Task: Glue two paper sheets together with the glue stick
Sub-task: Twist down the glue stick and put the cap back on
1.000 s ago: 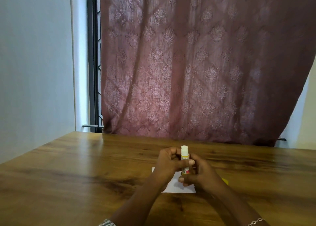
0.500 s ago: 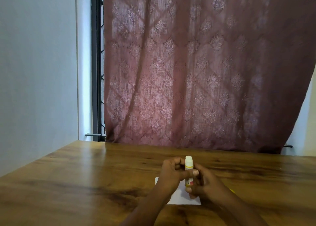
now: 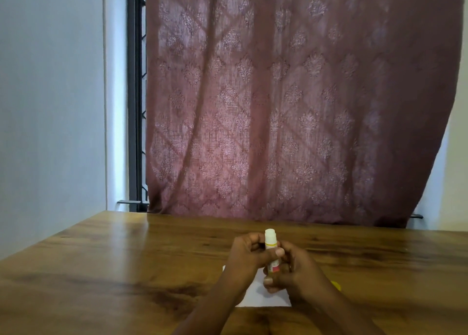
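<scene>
Both hands hold an uncapped glue stick point(image 3: 270, 241) upright above the table, its white glue tip showing at the top. My left hand point(image 3: 249, 254) grips the upper barrel with thumb across it. My right hand point(image 3: 293, 271) wraps the lower end, fingers curled at the base. Under the hands lies white paper point(image 3: 263, 298) flat on the table, mostly covered by my wrists. I cannot tell whether it is one sheet or two. A small yellow object point(image 3: 336, 285), perhaps the cap, peeks out behind my right forearm.
The wooden table point(image 3: 114, 271) stretches wide to the left and right. A maroon patterned curtain point(image 3: 291, 106) hangs behind its far edge, with a dark window frame point(image 3: 135, 106) and a white wall at the left.
The view has tilted upward, so the hands sit lower in the frame. Both hands keep the glue stick upright over the paper, with only small finger shifts.
</scene>
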